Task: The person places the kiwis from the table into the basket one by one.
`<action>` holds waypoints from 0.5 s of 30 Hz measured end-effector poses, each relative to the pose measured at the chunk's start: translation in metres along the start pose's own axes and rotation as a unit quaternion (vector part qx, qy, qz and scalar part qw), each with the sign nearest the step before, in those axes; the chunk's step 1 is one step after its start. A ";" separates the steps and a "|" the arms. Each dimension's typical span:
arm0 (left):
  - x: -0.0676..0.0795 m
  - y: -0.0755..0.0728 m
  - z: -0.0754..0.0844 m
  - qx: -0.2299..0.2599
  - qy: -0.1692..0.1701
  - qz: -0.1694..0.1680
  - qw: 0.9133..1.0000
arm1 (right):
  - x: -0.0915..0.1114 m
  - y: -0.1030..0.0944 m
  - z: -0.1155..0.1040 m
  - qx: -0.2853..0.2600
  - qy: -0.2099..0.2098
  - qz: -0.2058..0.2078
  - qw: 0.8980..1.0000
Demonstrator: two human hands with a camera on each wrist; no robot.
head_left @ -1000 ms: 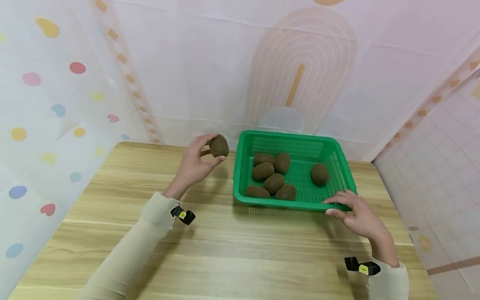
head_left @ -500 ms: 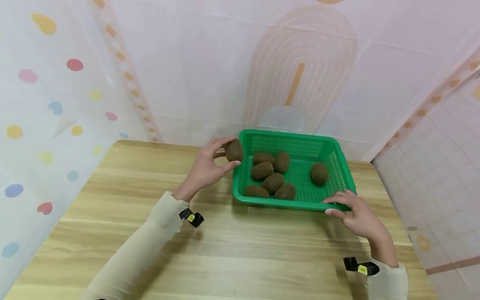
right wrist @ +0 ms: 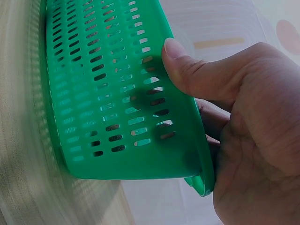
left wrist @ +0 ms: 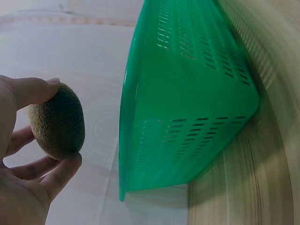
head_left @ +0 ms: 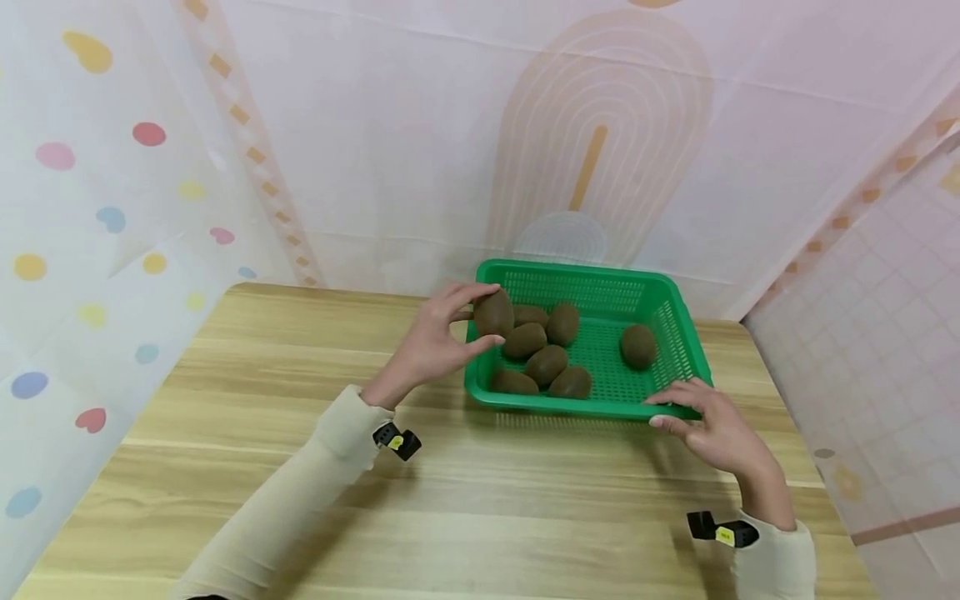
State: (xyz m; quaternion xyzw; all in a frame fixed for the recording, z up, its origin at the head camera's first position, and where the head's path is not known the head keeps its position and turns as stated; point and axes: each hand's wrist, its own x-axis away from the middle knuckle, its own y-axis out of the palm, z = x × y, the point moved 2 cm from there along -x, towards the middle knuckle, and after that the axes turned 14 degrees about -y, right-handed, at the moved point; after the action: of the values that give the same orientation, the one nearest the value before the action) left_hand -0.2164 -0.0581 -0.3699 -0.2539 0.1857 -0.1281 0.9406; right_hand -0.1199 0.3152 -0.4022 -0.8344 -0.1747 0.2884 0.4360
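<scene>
Between thumb and fingertips my left hand holds a brown fuzzy kiwi over the left edge of a green plastic basket. In the left wrist view the held kiwi is above rim level, apart from the basket wall. My right hand grips the basket's near right rim, thumb outside and fingers over the edge, as the right wrist view shows the thumb on the rim. Several kiwis lie in the left half of the basket, and a single kiwi lies on the right.
The basket stands on a wood-grain table close to the back wall, which is covered with a pale patterned sheet. Another patterned sheet hangs along the left side. Each wrist carries a small black camera strap.
My left hand has carried the kiwi rightward, from beside the basket to over its left rim. The right hand has stayed on the near right rim, and the basket has stayed in place.
</scene>
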 end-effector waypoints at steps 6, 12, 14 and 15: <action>-0.001 0.006 0.005 -0.016 0.002 -0.025 1.000 | -0.001 -0.001 0.001 -0.002 0.006 0.002 1.000; -0.001 0.009 0.002 -0.048 -0.007 -0.040 0.998 | -0.001 0.000 0.000 0.000 0.008 0.000 1.000; 0.000 0.009 0.000 -0.059 -0.019 -0.038 0.997 | -0.002 0.000 0.000 0.002 0.006 -0.001 1.000; 0.001 0.008 -0.001 -0.061 -0.024 -0.036 0.997 | -0.002 0.000 0.000 0.002 0.005 -0.001 1.000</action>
State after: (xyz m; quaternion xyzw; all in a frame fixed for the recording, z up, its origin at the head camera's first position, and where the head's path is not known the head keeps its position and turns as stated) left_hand -0.2151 -0.0521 -0.3752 -0.3203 0.1609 -0.1445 0.9223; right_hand -0.1214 0.3142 -0.4017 -0.8347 -0.1734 0.2842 0.4386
